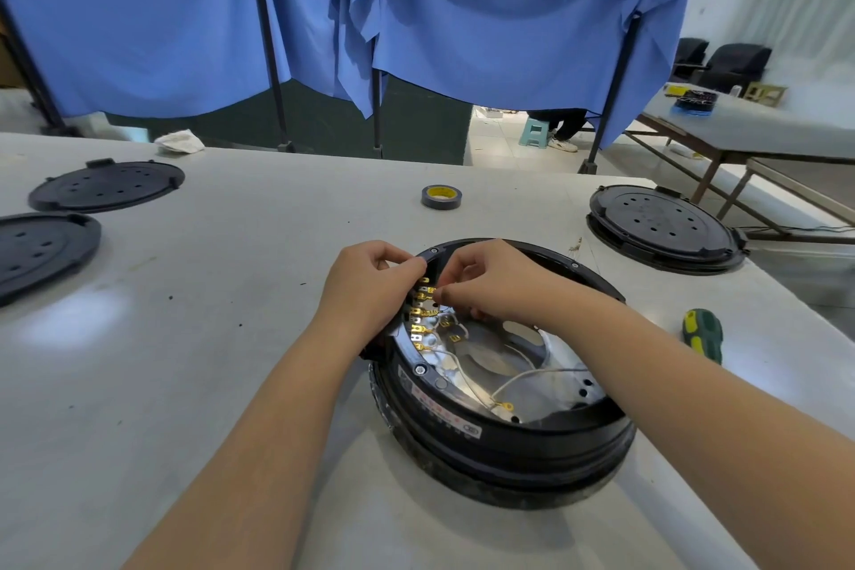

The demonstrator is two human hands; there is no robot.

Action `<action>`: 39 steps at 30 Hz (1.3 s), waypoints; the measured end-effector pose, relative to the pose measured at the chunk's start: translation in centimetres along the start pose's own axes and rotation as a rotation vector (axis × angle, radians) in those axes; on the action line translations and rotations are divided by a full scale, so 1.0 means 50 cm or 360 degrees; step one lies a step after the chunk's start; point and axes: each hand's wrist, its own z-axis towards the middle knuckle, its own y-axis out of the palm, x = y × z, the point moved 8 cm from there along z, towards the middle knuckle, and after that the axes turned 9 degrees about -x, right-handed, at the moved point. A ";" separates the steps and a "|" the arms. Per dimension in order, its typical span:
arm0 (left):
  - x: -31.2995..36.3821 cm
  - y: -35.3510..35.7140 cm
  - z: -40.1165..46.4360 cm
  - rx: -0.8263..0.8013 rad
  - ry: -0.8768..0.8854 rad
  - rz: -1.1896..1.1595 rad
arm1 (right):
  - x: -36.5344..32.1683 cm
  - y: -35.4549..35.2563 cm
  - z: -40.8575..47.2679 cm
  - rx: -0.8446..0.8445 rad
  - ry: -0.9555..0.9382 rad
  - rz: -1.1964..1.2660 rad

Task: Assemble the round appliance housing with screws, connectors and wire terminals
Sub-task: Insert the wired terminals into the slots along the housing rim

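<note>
— Where's the round housing (504, 389)?

— On the grey table (231, 338), open side up, near the front edge. Brass terminals (423, 312) line its left inner wall.

— And the hands?

— Left hand (370, 282) has its fingers curled at the rim by that row; right hand (490, 280) pinches a terminal. A green screwdriver (703, 333) lies to the right, a tape roll (442, 197) beyond.

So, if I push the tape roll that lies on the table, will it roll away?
Probably not: the tape roll lies flat on its side on the table, so it would likely slide. It looks small and light, so a nudge should move it. Stood on edge, it would probably roll.
</note>
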 end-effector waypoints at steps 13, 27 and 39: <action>-0.001 0.001 0.003 0.0003 0.0030 0.0007 | -0.010 0.002 0.000 0.0047 -0.0114 -0.0215; -0.008 0.002 0.014 -0.0008 0.0051 0.0042 | -0.027 -0.002 -0.004 0.0153 -0.0214 -0.0269; -0.003 0.003 0.011 -0.0016 0.0060 0.0063 | -0.032 -0.004 -0.001 0.0190 -0.0295 -0.0331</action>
